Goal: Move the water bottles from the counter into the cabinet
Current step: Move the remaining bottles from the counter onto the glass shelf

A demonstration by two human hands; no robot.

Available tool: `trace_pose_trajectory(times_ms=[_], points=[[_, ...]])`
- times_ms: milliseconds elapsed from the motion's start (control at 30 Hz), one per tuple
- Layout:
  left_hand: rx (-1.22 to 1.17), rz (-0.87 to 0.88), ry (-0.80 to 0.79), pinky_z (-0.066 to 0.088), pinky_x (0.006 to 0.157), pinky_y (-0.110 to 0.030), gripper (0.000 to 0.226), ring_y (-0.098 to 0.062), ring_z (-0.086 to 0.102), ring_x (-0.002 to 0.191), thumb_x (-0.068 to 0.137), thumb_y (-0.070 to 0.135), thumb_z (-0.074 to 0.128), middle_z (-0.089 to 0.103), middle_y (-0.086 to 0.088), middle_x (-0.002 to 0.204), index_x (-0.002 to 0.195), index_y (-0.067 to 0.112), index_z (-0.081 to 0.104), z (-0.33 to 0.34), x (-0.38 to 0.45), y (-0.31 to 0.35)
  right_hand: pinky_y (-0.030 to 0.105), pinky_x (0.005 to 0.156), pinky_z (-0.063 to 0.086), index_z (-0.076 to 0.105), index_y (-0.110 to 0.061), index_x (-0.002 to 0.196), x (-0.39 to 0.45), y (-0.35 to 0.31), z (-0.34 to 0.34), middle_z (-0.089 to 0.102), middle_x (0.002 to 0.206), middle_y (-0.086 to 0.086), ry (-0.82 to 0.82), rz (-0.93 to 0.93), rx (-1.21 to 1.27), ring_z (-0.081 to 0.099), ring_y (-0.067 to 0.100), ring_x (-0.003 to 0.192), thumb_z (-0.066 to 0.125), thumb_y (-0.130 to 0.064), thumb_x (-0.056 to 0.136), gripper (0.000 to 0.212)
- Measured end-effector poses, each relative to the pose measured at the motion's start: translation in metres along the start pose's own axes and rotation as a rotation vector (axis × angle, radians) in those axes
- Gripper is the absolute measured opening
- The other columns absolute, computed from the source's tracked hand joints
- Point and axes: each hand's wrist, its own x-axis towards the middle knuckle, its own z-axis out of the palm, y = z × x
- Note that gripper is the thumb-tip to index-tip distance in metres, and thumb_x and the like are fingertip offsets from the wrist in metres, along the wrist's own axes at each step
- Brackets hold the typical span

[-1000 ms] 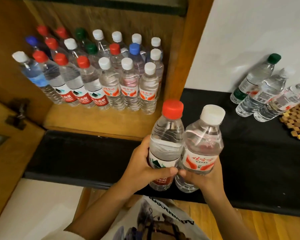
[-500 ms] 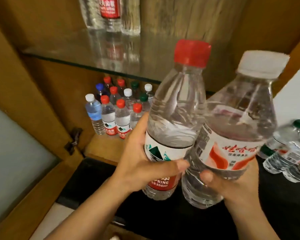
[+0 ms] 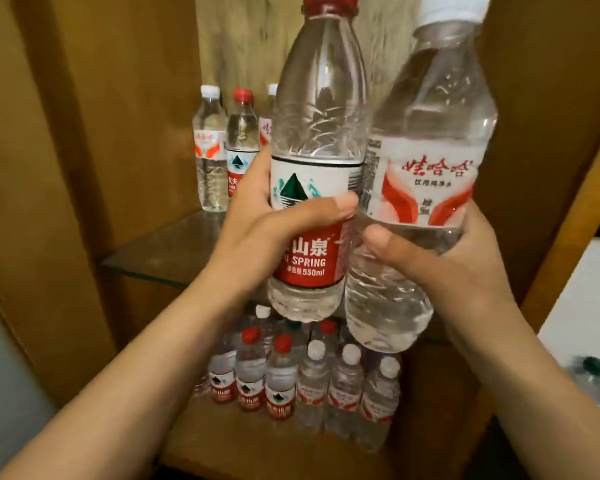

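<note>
Fingers of the left hand [image 3: 257, 230] curl round the middle of the red-capped bottle [image 3: 312, 161], the thumb lying across its label, while the right hand [image 3: 440, 258] grips the white-capped bottle [image 3: 426, 174] low on its label, thumb pressed to the front. Both bottles are held upright and touching side by side, raised in front of the glass shelf [image 3: 167, 251] of the wooden cabinet [image 3: 94, 133]. Holding each near its middle likely keeps the weight balanced and the bases free, so they can be set down flat on the shelf. Keeping them together probably lets both go in as one move.

Each bottle is clear plastic, full of water, with a ribbed lower body. One carries a white and red label with a green mountain mark; the other has a white label with red swirls.

Three shelf bottles [image 3: 210, 150] stand at the back left of the glass, one partly hidden. Below, the lower bottles [image 3: 302, 379] stand packed in rows on the wooden floor of the cabinet. At the right edge a blurred green-capped bottle [image 3: 594, 367] shows, seemingly not yet moved from the counter.
</note>
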Motion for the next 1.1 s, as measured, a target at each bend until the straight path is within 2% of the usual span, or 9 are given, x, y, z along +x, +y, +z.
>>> trace_pose_trajectory(times_ms=[100,300,567,700,767,833,900,1000,1100], points=[[0.038,-0.071,-0.025,0.056,0.070,-0.024,0.050,-0.014,0.070,0.090,0.065,0.019,0.077,0.073,0.003,0.100,0.110,0.023,0.056,-0.009,0.020,-0.007,0.027,0.083,0.055,0.053,-0.021,0.120,0.026,0.010,0.004,0.068,0.111,-0.007,0.069,0.041,-0.113,0.065,0.005,0.102,0.086,-0.041,0.051,0.079],[0.151,-0.152,0.003,0.054,0.073,-0.018,0.065,-0.003,0.067,0.093,0.056,0.034,0.078,0.070,0.010,0.105,0.116,0.027,0.052,-0.013,0.028,-0.035,0.036,0.089,0.054,0.050,-0.022,0.121,0.037,0.042,0.007,0.065,0.114,-0.005,0.175,0.155,-0.228,0.063,0.007,0.103,0.079,-0.051,0.043,0.088],[0.167,-0.181,-0.018,0.053,0.070,-0.013,0.064,-0.002,0.066,0.094,0.055,0.037,0.078,0.069,0.010,0.106,0.113,0.028,0.052,-0.016,0.032,-0.054,0.037,0.090,0.053,0.048,-0.019,0.125,0.038,0.056,0.007,0.064,0.117,-0.004,0.173,0.191,-0.240,0.062,0.009,0.106,0.077,-0.054,0.042,0.095],[0.238,-0.203,-0.056,0.052,0.080,-0.021,0.074,-0.003,0.064,0.100,0.060,0.041,0.078,0.065,0.009,0.114,0.125,0.023,0.047,-0.018,0.034,-0.057,0.039,0.094,0.051,0.043,-0.016,0.131,0.038,0.054,0.003,0.062,0.122,-0.002,0.090,0.201,-0.260,0.061,0.010,0.110,0.077,-0.047,0.050,0.093],[0.323,-0.220,-0.089,0.049,0.086,-0.024,0.081,-0.002,0.060,0.105,0.059,0.044,0.081,0.062,0.013,0.117,0.129,0.026,0.043,-0.025,0.034,-0.058,0.031,0.094,0.051,0.037,-0.018,0.135,0.034,0.050,-0.005,0.061,0.122,-0.008,0.016,0.229,-0.270,0.060,0.004,0.109,0.076,-0.047,0.049,0.098],[0.443,-0.233,-0.132,0.046,0.089,-0.025,0.095,0.002,0.055,0.109,0.049,0.051,0.083,0.058,0.019,0.118,0.131,0.030,0.040,-0.034,0.031,-0.057,0.016,0.086,0.052,0.034,-0.022,0.137,0.029,0.045,-0.015,0.061,0.115,-0.019,-0.047,0.253,-0.305,0.059,-0.007,0.103,0.077,-0.047,0.044,0.106],[0.563,-0.248,-0.151,0.046,0.090,-0.027,0.106,0.002,0.054,0.106,0.036,0.055,0.075,0.056,0.021,0.116,0.131,0.030,0.038,-0.040,0.027,-0.055,0.012,0.083,0.050,0.031,-0.027,0.139,0.026,0.040,-0.021,0.058,0.109,-0.030,-0.108,0.278,-0.388,0.055,-0.015,0.102,0.079,-0.042,0.044,0.108],[0.624,-0.263,-0.117,0.051,0.086,-0.031,0.103,-0.003,0.059,0.099,0.031,0.057,0.071,0.059,0.012,0.116,0.125,0.026,0.042,-0.041,0.025,-0.055,0.017,0.088,0.045,0.028,-0.033,0.138,0.028,0.041,-0.023,0.056,0.100,-0.037,-0.138,0.312,-0.491,0.053,-0.015,0.103,0.083,-0.019,0.057,0.100],[0.634,-0.272,-0.099,0.051,0.084,-0.031,0.091,-0.004,0.060,0.096,0.034,0.052,0.072,0.059,0.013,0.114,0.117,0.029,0.042,-0.039,0.027,-0.059,0.038,0.101,0.044,0.028,-0.032,0.138,0.034,0.045,-0.021,0.056,0.115,-0.025,-0.115,0.334,-0.508,0.054,0.002,0.113,0.082,-0.007,0.061,0.097]])
